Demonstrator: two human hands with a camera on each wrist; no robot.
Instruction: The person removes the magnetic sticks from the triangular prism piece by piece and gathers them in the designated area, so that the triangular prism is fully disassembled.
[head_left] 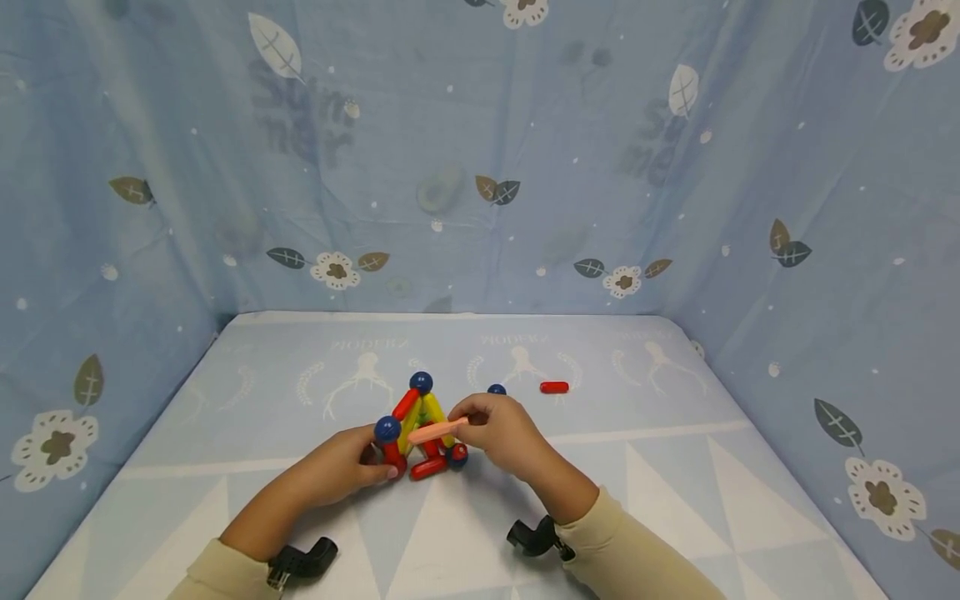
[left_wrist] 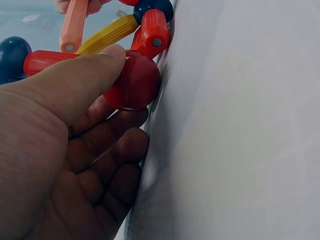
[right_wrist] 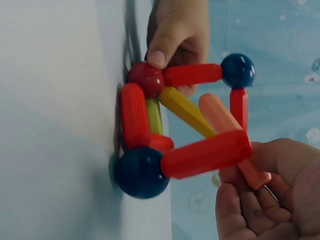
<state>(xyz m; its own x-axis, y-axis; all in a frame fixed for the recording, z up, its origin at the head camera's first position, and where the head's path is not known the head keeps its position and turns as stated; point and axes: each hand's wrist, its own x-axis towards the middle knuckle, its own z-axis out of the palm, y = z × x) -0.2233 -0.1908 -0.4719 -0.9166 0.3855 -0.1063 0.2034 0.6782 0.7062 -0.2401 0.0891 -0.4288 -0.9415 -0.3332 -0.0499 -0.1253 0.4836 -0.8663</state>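
A frame of magnetic rods and balls stands on the table. My left hand (head_left: 341, 471) holds it by the red ball (left_wrist: 136, 82) at its base, thumb on the ball. In the head view one blue ball (head_left: 421, 382) tops the frame, and another blue ball (head_left: 387, 429) sits above the left hand. My right hand (head_left: 504, 433) pinches a salmon-orange rod (head_left: 435, 432) by one end, its other end pointing left across the frame. In the right wrist view a red rod (right_wrist: 205, 155) rises from a lower blue ball (right_wrist: 142, 172) and passes in front of the orange rod.
Behind my right hand lies a loose blue ball (head_left: 496, 389), partly hidden. Farther right on the table is a loose red rod (head_left: 554, 387). Blue patterned cloth (head_left: 465, 275) hangs behind the table and along both sides.
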